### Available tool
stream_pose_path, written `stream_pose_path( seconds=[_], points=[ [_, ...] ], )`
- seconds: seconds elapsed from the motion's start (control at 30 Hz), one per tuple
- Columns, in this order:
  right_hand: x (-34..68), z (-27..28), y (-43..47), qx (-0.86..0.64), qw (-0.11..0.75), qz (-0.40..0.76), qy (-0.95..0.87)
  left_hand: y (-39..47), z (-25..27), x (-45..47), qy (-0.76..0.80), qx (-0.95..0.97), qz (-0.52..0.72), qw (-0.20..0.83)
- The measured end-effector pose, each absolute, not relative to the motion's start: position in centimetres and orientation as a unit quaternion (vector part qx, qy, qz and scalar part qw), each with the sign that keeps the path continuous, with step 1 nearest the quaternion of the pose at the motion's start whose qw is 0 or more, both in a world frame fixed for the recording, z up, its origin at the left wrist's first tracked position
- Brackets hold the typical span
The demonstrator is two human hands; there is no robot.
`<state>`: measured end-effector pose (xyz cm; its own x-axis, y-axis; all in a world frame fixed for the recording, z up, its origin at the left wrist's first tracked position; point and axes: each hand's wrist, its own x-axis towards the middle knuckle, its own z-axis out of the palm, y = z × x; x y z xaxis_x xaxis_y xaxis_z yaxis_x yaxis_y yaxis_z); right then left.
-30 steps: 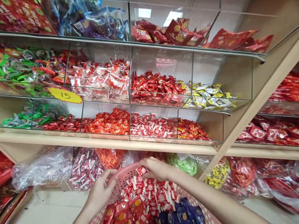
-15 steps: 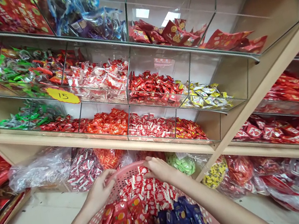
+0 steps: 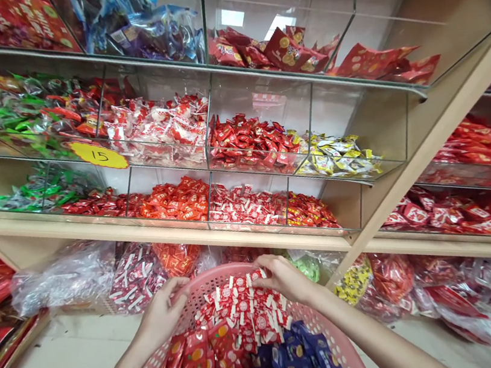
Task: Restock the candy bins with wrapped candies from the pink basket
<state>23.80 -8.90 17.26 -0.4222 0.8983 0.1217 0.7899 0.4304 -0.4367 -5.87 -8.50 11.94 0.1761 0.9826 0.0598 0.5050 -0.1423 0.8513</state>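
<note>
A pink perforated plastic basket (image 3: 356, 354) is directly before me. Inside it lie small red-and-white wrapped candies (image 3: 245, 309) at the far side, red packets with orange fruit prints (image 3: 202, 366) at the near left, and dark blue packets (image 3: 304, 358) at the near right. My left hand (image 3: 165, 311) is curled over the basket's left far rim, thumb inward. Around the right far rim bends my right hand (image 3: 284, 279), its thumb close above the red-and-white candies. Neither hand has a candy visible in it.
Wooden shelves (image 3: 180, 236) with clear compartments of wrapped sweets stand ahead. A yellow price tag (image 3: 99, 156) reads 15. Below the lowest shelf are plastic bags of candy (image 3: 137, 275) and green sweets (image 3: 306, 267). A slanting wooden upright (image 3: 424, 153) divides the right side.
My right hand has shifted right along the basket's far rim, uncovering more of the rim. My left hand stays in nearly the same place.
</note>
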Motion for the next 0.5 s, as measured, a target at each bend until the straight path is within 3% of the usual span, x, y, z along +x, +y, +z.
stream_pose_path(
  seconds=[0.5],
  points=[
    [24.6, 14.6, -12.3, -0.538, 0.213, 0.134, -0.805, -8.7, 12.5, -5.7, 0.550, 0.681, 0.345, 0.340]
  ],
)
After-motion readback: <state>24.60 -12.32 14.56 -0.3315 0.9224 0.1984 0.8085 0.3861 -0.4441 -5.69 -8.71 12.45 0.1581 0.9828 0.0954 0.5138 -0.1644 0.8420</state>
